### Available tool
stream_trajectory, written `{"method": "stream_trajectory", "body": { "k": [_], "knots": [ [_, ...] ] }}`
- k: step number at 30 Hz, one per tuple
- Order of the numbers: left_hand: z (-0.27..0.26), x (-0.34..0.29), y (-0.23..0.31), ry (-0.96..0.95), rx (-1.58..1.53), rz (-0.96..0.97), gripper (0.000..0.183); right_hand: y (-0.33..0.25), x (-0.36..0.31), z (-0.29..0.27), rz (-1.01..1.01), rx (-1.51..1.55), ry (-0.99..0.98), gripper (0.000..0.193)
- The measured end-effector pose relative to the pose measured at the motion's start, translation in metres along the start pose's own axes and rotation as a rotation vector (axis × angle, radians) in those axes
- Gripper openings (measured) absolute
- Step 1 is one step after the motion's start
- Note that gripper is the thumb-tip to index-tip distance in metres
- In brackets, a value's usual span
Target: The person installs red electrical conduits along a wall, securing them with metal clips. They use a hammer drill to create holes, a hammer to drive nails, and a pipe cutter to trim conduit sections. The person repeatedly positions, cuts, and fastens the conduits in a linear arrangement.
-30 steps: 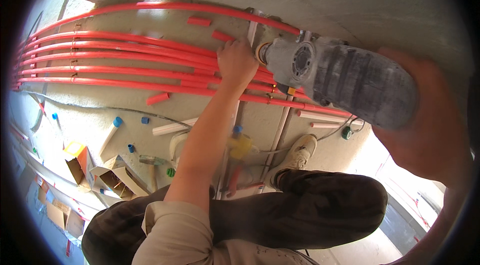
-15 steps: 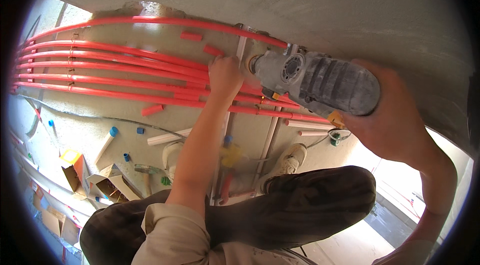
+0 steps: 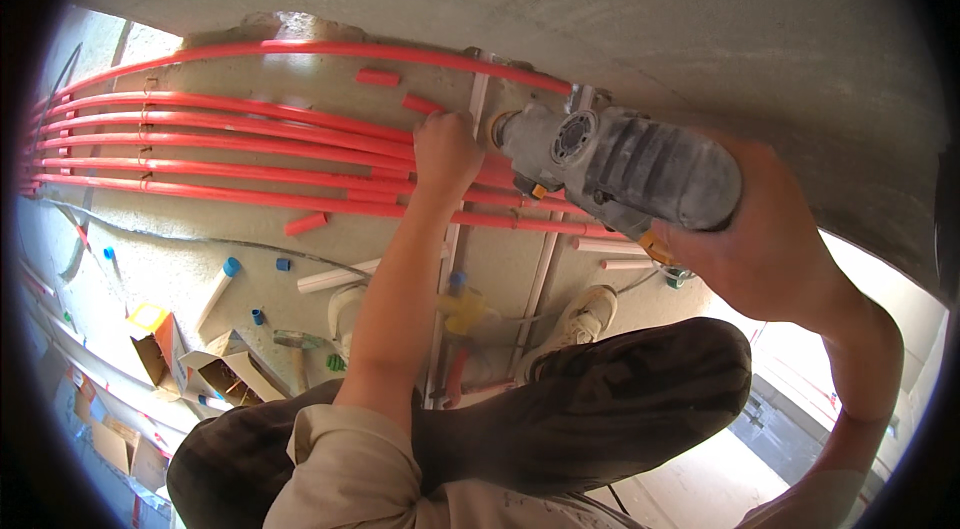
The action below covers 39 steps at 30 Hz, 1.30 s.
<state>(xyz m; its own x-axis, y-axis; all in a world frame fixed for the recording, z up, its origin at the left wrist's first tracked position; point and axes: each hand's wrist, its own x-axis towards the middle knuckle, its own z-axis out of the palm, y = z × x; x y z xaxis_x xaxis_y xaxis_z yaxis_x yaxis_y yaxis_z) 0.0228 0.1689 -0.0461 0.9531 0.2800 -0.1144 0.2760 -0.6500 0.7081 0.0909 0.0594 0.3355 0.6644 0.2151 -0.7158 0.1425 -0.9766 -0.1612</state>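
My right hand (image 3: 765,244) grips the rear handle of a dusty grey rotary hammer drill (image 3: 655,169). Its chuck end points left, low over a bundle of red pipes (image 3: 280,125) that runs along the floor beside the wall. Just left of the chuck, my left hand (image 3: 446,154) is closed in a fist over the pipes. Whatever its fingers hold is hidden from view. A short red pipe piece (image 3: 420,104) lies against that hand's far side. Another loose red piece (image 3: 377,77) rests farther off, nearer the wall.
A grey wall (image 3: 700,19) rises along the far side. To the left lie opened cardboard boxes (image 3: 232,369), a hammer (image 3: 297,354), a white pipe with a blue cap (image 3: 218,291) and small blue fittings (image 3: 283,265). White pipes (image 3: 610,246) lie near my shoe (image 3: 585,314).
The drill and my right hand have shifted slightly left and a little toward me. My left hand stays closed at nearly the same place on the pipes.
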Motion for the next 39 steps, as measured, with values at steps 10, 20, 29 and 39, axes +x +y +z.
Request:
{"method": "stream_trajectory", "body": {
  "k": [10,20,29,39],
  "knots": [
    [0.003,-0.001,-0.002,0.041,-0.037,0.001,0.008,-0.001,0.005,0.007,-0.128,-0.026,0.079,0.032],
    [0.004,0.0,-0.002,0.034,0.023,0.013,0.006,0.005,0.008,0.005,0.061,-0.03,0.042,0.058],
    [-0.001,0.003,0.004,-0.015,-0.004,-0.053,0.02,0.015,0.01,0.014,-0.065,0.008,0.08,0.053],
    [0.004,0.006,-0.015,-0.085,0.015,-0.009,0.019,0.011,-0.02,-0.017,-0.172,-0.003,0.069,0.038]
  ]
}}
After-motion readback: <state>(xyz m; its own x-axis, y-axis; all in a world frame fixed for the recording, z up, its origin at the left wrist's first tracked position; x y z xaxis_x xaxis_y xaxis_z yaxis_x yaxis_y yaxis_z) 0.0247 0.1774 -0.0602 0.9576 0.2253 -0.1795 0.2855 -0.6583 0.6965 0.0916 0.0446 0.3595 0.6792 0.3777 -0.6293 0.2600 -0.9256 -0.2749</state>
